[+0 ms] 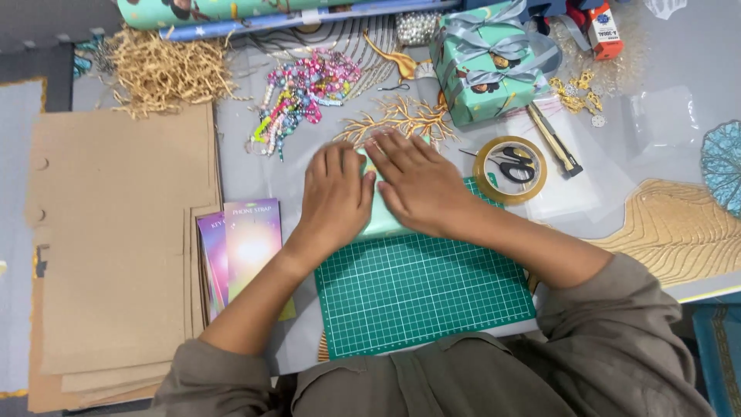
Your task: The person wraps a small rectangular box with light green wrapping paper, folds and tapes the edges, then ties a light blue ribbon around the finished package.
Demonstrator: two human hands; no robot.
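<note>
Your left hand (333, 197) and right hand (417, 185) press flat, fingers released (grasping nothing), on the mint paper (384, 222) atop the green cutting mat (421, 289).

I see my left hand (333, 197) and right hand (421, 185) pressed flat on a small mint box (384, 220) at the far edge of the green cutting mat (421, 289). Tape roll (509, 170) lies just beside.

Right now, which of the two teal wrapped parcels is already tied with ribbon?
The wrapped gift box at the far edge of the table, with a grey ribbon bow. The pale teal parcel under both hands on the green cutting mat has none.
</note>
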